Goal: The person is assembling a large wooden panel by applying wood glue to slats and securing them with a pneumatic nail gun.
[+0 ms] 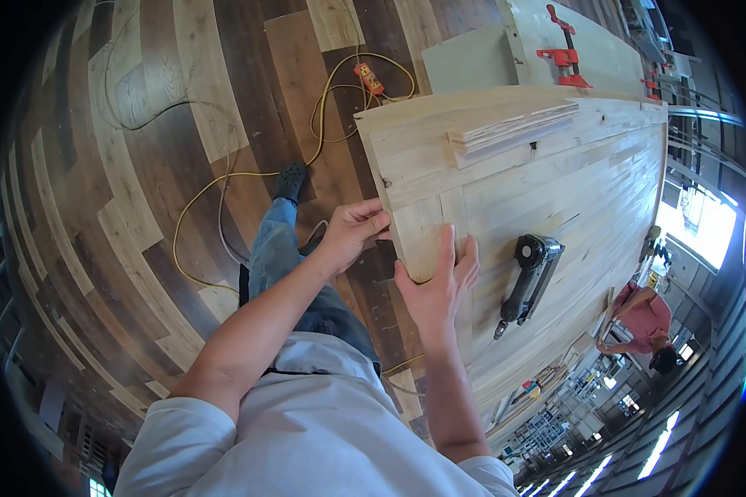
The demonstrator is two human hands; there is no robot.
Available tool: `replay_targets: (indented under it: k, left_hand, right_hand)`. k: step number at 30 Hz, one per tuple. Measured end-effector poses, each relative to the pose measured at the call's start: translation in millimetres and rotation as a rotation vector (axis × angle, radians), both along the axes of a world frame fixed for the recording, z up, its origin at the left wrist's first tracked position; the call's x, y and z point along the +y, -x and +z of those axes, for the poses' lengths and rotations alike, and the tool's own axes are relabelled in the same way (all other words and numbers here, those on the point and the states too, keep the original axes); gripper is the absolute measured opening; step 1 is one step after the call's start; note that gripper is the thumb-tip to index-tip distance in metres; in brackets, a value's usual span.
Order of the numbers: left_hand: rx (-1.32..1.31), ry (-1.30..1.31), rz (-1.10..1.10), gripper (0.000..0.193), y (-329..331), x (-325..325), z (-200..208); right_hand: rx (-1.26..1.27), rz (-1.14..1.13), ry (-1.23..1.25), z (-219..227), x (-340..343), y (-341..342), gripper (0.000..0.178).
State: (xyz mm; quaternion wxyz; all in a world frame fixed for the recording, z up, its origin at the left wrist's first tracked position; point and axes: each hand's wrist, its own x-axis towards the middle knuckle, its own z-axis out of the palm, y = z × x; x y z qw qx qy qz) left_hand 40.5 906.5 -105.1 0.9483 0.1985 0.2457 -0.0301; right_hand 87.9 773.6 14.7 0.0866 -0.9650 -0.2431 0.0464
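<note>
A large pale wooden panel (506, 199) lies in front of me, its near left edge beside my hands. My left hand (356, 234) is closed at that edge, thumb and fingers bent around it; its fingertips are partly hidden. Spread out on the top face, my right hand (441, 290) presses near the corner with its thumb apart from the fingers. Between the hands shows a short, lighter board (419, 236), flush with the panel. To the right of my right hand, a black and grey nail gun (529, 280) rests on the panel.
Thin wooden strips (514, 132) are stacked on the panel's far part. Red clamps (565, 58) grip a pale board beyond. A yellow cord (192, 215) and an orange outlet box (369, 79) lie on the plank floor (174, 83). Another person (642, 319) stands at the far right.
</note>
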Motion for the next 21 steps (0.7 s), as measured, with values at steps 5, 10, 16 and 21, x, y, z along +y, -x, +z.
replay_targets:
  k: [5, 10, 16, 21]
  left_hand:
    - [-0.039, 0.025, 0.031, 0.035, -1.6, -1.1, 3.8]
    - [-0.025, -0.01, 0.015, 0.035, -1.7, -0.8, -5.1]
    - [-0.007, 0.003, 0.039, 0.035, -3.9, -4.7, -6.6]
    - [-0.01, -0.004, 0.041, 0.035, -2.3, -5.3, -7.3]
  right_hand:
    - [-0.007, -0.002, 0.018, -0.8, -0.7, -0.4, 0.092]
    - [-0.011, 0.011, 0.04, -2.8, -0.6, 1.0, 0.093]
    - [-0.05, 0.019, 0.061, -5.8, -4.6, 0.5, 0.091]
    - [-0.029, 0.011, 0.072, -5.8, -3.9, 1.5, 0.091]
